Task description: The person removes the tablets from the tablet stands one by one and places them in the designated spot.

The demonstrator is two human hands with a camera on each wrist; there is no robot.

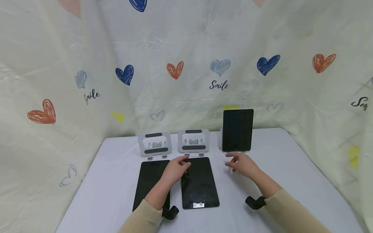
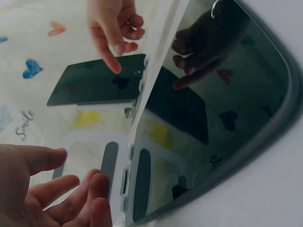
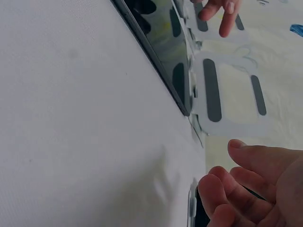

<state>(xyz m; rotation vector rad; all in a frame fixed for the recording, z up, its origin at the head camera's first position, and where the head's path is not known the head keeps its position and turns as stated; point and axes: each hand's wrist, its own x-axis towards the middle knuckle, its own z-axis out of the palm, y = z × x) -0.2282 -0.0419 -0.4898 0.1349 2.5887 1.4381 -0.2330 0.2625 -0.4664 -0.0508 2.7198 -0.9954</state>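
My left hand (image 1: 176, 169) hovers over the upper left corner of a black tablet (image 1: 200, 186) lying flat in the middle, its fingers loosely bent around nothing. Another black tablet (image 1: 148, 181) lies to its left, partly covered by my left forearm. My right hand (image 1: 243, 165), also holding nothing, hangs just in front of a third tablet (image 1: 237, 130) propped upright on the right. The left wrist view shows my left fingers (image 2: 71, 201) apart from the glossy tablet (image 2: 255, 90). In the right wrist view, thumb and fingers of my right hand (image 3: 265, 184) stand separated.
Two white stands with grey pads, the left stand (image 1: 141, 142) and the middle stand (image 1: 208, 142), stand behind the flat tablets. A third stand (image 1: 220, 139) is mostly hidden behind the upright tablet. A white tablecloth (image 1: 96, 194) covers the table, and a heart-printed curtain (image 1: 189, 106) hangs behind.
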